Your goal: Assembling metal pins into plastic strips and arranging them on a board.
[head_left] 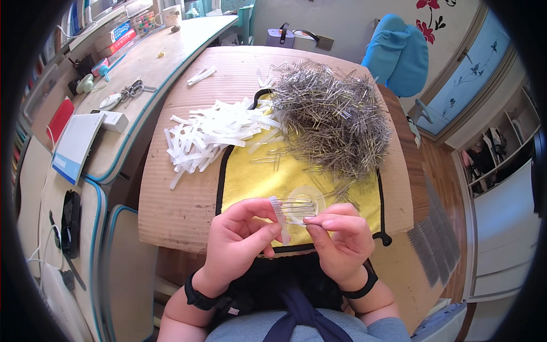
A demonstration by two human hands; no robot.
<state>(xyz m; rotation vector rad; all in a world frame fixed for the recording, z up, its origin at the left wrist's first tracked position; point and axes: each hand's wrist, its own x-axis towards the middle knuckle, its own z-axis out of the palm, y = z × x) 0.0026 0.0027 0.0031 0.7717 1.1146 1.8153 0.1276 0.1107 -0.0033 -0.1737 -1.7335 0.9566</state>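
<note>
Between the thumb and fingers of my left hand is a white plastic strip, held upright. Several thin metal pins stick out of the strip toward the right. My right hand pinches a metal pin by its right end; its left end is at the strip's lower part. Beneath the pins a small clear round dish sits on the yellow cloth. A large heap of metal pins lies on the cloth beyond my right hand. Left of it spreads a pile of white plastic strips.
Cardboard covers the work table. A desk on the left carries keys, a white box and a black case. A blue-covered chair stands at the back right. Grey combed sheets lie to the right.
</note>
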